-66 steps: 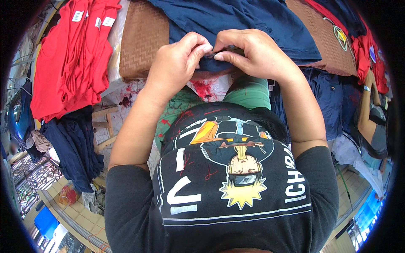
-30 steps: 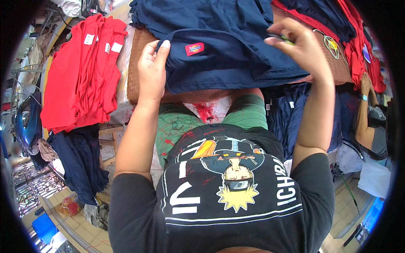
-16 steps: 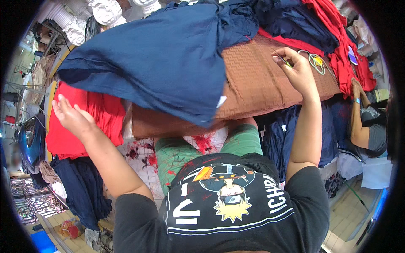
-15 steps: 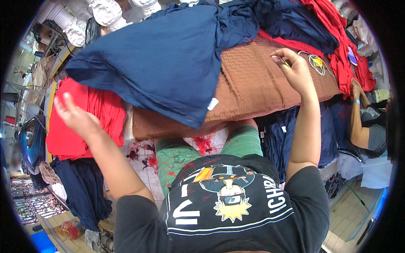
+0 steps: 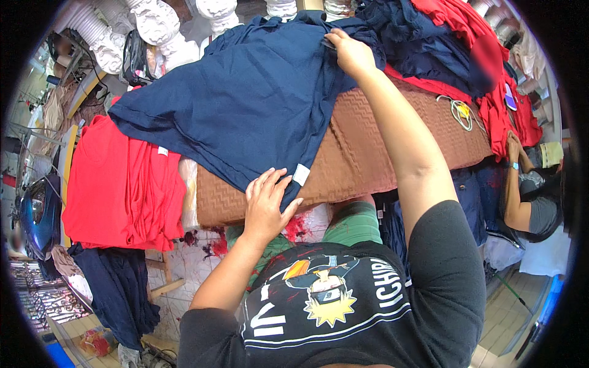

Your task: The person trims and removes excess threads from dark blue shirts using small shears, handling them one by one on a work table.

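Observation:
A navy blue cloth garment (image 5: 233, 104) lies spread over a brown padded surface (image 5: 380, 147), with a white label (image 5: 300, 175) at its near corner. My left hand (image 5: 267, 205) rests on that corner beside the label, fingers spread and nearly flat. At the garment's far right edge, my right hand (image 5: 354, 55) is closed, its fingertips at the cloth. A small dark pointed tool shows only slightly at those fingertips, and most of it is hidden.
A stack of red garments (image 5: 116, 184) sits on the left. More navy cloth (image 5: 423, 49) and red cloth (image 5: 460, 21) lie at the far right, near a pale cord (image 5: 463, 113). White ornate columns (image 5: 156, 24) line the back. Another person's arm (image 5: 518, 190) reaches in at right.
My left hand has come from above the red stack down onto the garment's near corner. My right hand has moved left and away from me to its far edge. The garment has shifted slightly right.

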A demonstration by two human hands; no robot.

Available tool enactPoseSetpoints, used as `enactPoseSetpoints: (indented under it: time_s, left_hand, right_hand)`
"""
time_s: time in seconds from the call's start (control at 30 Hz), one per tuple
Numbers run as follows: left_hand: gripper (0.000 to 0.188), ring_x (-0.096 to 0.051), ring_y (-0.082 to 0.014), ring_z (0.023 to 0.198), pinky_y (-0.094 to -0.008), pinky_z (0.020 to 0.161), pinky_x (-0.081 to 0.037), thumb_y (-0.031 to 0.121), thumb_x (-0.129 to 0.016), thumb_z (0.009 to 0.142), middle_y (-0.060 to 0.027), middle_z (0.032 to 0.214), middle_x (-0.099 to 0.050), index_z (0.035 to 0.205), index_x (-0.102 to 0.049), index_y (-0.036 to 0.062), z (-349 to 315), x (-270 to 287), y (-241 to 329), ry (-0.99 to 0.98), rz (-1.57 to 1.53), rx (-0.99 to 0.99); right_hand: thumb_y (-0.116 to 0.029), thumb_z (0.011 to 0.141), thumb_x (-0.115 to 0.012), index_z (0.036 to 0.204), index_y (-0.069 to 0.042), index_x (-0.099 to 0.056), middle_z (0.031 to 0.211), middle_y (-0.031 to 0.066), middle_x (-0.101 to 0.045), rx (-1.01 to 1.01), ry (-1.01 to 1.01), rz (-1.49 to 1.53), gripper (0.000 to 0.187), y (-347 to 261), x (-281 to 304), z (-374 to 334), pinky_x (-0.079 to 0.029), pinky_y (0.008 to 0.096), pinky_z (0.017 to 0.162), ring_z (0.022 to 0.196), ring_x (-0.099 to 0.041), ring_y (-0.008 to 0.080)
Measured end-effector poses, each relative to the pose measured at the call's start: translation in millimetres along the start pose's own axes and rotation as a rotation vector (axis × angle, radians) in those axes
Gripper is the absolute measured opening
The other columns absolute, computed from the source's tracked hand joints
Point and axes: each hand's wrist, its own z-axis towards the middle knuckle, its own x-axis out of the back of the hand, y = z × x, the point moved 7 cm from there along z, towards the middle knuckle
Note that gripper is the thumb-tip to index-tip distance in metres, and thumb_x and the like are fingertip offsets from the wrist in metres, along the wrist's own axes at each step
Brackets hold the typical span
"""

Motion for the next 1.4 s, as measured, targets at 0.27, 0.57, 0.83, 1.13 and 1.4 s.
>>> enactPoseSetpoints:
  time_s: [0.27,0.57,0.83,1.13,1.4]
  left_hand:
    - [0.017,-0.063,-0.0299,0.098,-0.0379,0.087,-0.048,0.0,-0.061,0.079,-0.0136,0.099,-0.068,0.095,-0.066,0.0029,14.6,16.6,-32.6,0.049,-0.269,0.057]
    - [0.028,-0.057,-0.0327,0.098,-0.041,0.091,-0.043,-0.007,-0.051,0.067,-0.0133,0.098,-0.063,0.091,-0.061,0.0015,11.4,11.4,-26.7,0.066,-0.163,-0.007]
    - [0.031,-0.057,-0.0311,0.098,-0.041,0.089,-0.042,-0.009,-0.05,0.062,-0.0112,0.096,-0.062,0.089,-0.059,0.0028,7.9,8.6,-17.1,0.099,-0.135,-0.046]
    - [0.019,-0.06,-0.0221,0.085,-0.0332,0.084,-0.047,-0.011,-0.045,0.07,-0.0109,0.084,-0.062,0.079,-0.058,0.0001,11.4,47.1,-71.5,0.193,-0.48,0.137]
    - [0.007,-0.041,-0.0134,0.066,-0.0258,0.063,-0.037,-0.003,-0.041,0.078,-0.0019,0.069,-0.041,0.075,-0.045,0.0014,-45.6,165.5,-163.7,-0.148,-0.138,0.331]
  right_hand:
    - [-0.014,0.086,-0.049,0.104,-0.009,-0.065,0.106,0.0155,-0.066,-0.041,-0.192,-0.04,0.024,50.6,14.9,-12.4,-0.052,0.0446,0.083,0.097,-0.065,0.0334]
    - [-0.013,0.087,-0.048,0.109,-0.012,-0.067,0.12,0.0151,-0.059,-0.093,-0.262,-0.024,0.029,9.8,-0.1,0.3,-0.053,0.0432,0.083,0.1,-0.065,0.0314]
    - [-0.018,0.089,-0.048,0.103,-0.007,-0.066,0.116,0.0179,-0.061,-0.061,-0.303,-0.114,0.026,18.1,-43.7,8.6,-0.054,0.0444,0.074,0.091,-0.067,0.0327]
    - [-0.018,0.083,-0.059,0.098,-0.011,-0.07,0.108,0.018,-0.065,-0.229,-0.03,0.071,0.02,45.9,51.0,-19.4,-0.052,0.0433,0.08,0.089,-0.067,0.0329]
    - [-0.015,0.074,-0.068,0.093,-0.008,-0.069,0.095,0.0145,-0.063,-0.152,-0.2,0.581,0.02,-6.8,66.7,-213.9,-0.049,0.0428,0.081,0.094,-0.061,0.0337]
